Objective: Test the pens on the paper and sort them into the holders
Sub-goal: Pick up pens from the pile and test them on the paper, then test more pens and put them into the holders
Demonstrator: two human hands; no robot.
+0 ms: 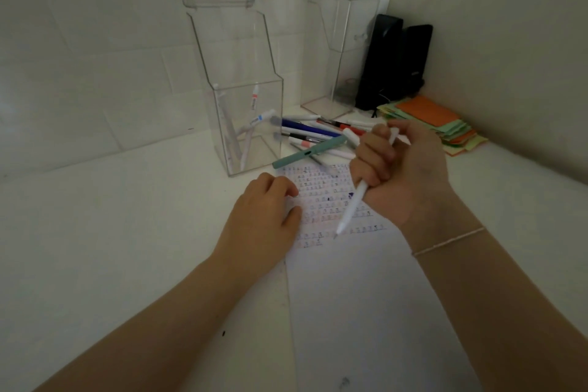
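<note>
White pen (353,200) sits in the right hand (404,169), fingers curled round its upper barrel in a fist, tip down just over the paper (366,296) below the rows of test marks. It looks light, stiff and smooth, likely to twist in so high a grip; a hold nearer the tip would probably steady the stroke. The left hand (270,213) rests on the sheet's left edge, fingers loosely bent, gripping nothing, pinning a thin page that would otherwise slide. Beyond the paper's top lies a loose pile of pens (318,137), a teal one (307,153) nearest. The clear holder (251,124) beside it already has a few pens; its open top is tall and narrow, so a drop wants a near-upright pen. A second clear holder (343,51) stands behind, by sticky notes (436,124) in the corner. Bare paper below gives room
</note>
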